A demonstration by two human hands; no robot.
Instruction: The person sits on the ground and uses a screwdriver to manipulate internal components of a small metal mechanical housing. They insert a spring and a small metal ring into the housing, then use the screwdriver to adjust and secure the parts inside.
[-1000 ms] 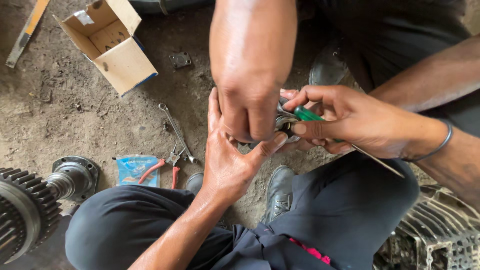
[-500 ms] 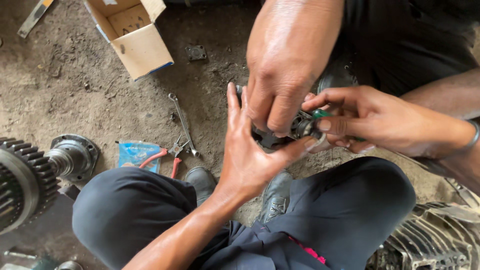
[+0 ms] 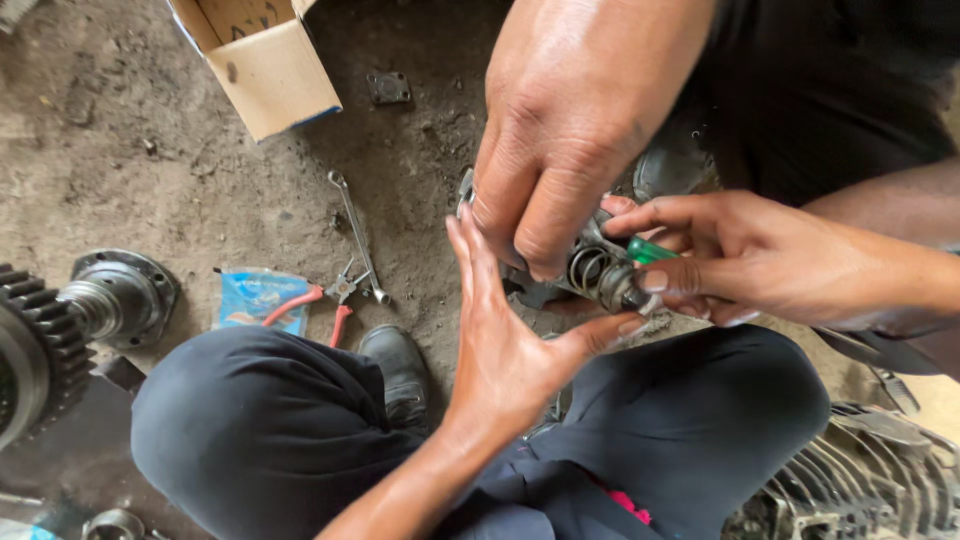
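The left hand (image 3: 510, 350) is spread wide, palm up, its thumb tip under a small metal part with a coiled spring (image 3: 600, 275), gripping nothing. The right hand (image 3: 740, 260) pinches that spring part together with a green-handled tool (image 3: 650, 250). A co-worker's hand (image 3: 570, 130) presses down on it from above. On the dirt floor (image 3: 120, 170) lie a spanner (image 3: 355, 230), red-handled pliers (image 3: 320, 305) and a cardboard box (image 3: 265, 60)
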